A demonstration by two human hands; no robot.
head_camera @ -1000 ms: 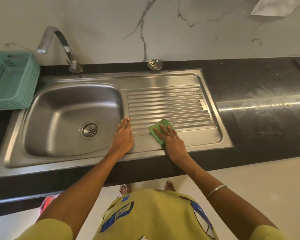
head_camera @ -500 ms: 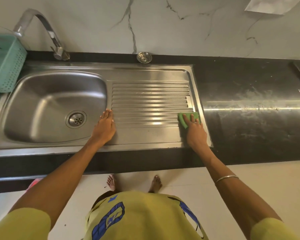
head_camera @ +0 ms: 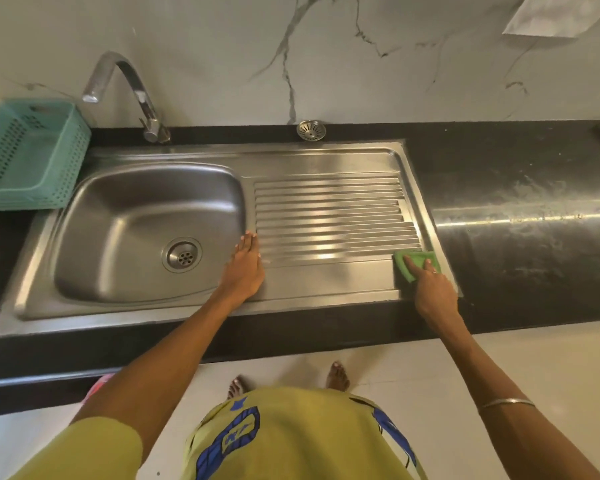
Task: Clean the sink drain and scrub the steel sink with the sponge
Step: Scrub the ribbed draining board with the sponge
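The steel sink [head_camera: 146,216] has a bowl on the left with a round drain [head_camera: 182,254] and a ribbed drainboard [head_camera: 329,216] on the right. My right hand [head_camera: 432,289] presses a green sponge [head_camera: 417,262] flat onto the drainboard's near right corner, fingers spread over it. My left hand [head_camera: 245,268] rests palm down, fingers together, on the strip between the bowl and the drainboard; it holds nothing. A loose round drain strainer [head_camera: 311,129] lies on the black counter behind the sink.
A curved chrome tap [head_camera: 132,95] stands behind the bowl. A teal plastic basket [head_camera: 32,154] sits at the far left. Black counter [head_camera: 520,216], streaked with wet marks, extends to the right. A marble wall rises behind.
My right hand has slid the sponge from the middle of the drainboard's front to its right corner. The left hand has stayed in place on the sink.
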